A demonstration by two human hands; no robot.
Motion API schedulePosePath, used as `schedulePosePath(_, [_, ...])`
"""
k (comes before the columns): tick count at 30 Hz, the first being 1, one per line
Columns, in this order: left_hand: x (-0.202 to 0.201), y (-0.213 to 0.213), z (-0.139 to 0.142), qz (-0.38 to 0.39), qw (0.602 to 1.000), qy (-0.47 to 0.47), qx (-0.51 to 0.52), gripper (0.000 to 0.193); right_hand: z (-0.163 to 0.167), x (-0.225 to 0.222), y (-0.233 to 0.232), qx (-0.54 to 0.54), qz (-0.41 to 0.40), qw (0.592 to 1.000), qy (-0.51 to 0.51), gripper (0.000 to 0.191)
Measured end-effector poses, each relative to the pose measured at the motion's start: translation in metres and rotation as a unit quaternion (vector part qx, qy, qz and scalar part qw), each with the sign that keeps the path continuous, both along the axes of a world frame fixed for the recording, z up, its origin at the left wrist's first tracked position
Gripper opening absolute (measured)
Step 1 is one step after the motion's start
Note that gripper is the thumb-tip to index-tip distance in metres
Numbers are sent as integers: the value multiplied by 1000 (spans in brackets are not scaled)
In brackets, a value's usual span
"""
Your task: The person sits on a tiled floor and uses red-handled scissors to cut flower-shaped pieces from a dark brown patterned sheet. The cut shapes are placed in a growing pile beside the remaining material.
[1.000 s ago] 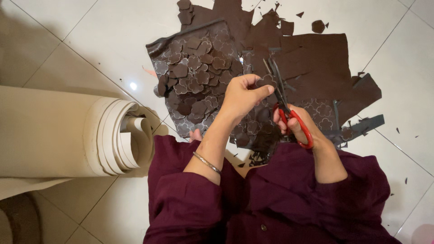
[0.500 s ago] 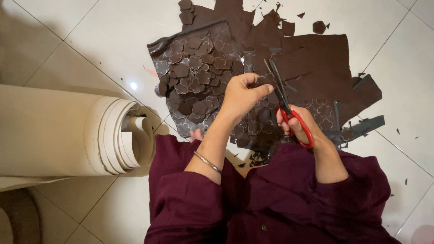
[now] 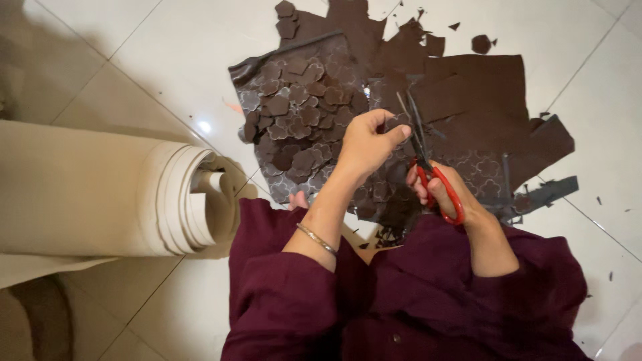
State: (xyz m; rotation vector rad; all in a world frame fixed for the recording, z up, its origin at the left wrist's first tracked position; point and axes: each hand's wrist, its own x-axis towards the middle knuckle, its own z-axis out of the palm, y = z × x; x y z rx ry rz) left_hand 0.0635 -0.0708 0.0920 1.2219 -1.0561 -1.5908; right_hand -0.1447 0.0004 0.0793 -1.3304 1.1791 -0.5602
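The floor (image 3: 134,60) is laid with large, glossy, off-white tiles, their thin dark joints running on the diagonal, and a bright spot of light reflects off one tile near the brown sheets. Small dark offcuts are scattered over the tiles at the right and at the top. The person sits on this floor in a dark maroon garment (image 3: 401,301), arms reaching forward.

The left hand (image 3: 364,144) pinches a small brown cutout piece (image 3: 399,122) between thumb and fingertips, holding it up just above the material on the floor. A thin metal bangle (image 3: 317,238) circles the left wrist. The right hand (image 3: 445,190) is closed through the red handles of a pair of scissors (image 3: 424,157); the dark blades point up and away from the person, slightly parted, with their tips right beside the held piece.

Beneath both hands lies a spread of dark brown sheet material (image 3: 481,93), cut into ragged panels. To the left of it a pile of small scalloped brown cutouts (image 3: 294,113) rests on a patterned sheet showing pale outlines of the same shape. A dark strip (image 3: 555,190) juts from under the sheets at the right.

At the left a big roll of cream-coloured sheet (image 3: 87,194) lies on its side on the floor, its coiled end facing the person's left elbow.
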Motion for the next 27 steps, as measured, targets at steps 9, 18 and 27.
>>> schedulePosePath(9, [-1, 1, 5, 5, 998, -63, -1, 16, -6, -4, 4, 35, -15, 999, -26, 90])
schedulePosePath(18, [-4, 0, -5, 8, 998, -64, 15, 15, -28, -7, 7, 40, -35, 997, -60, 90])
schedulePosePath(27, [1, 6, -30, -62, 894, -420, -142, 21, -32, -5, -1, 18, -135, 991, -20, 76])
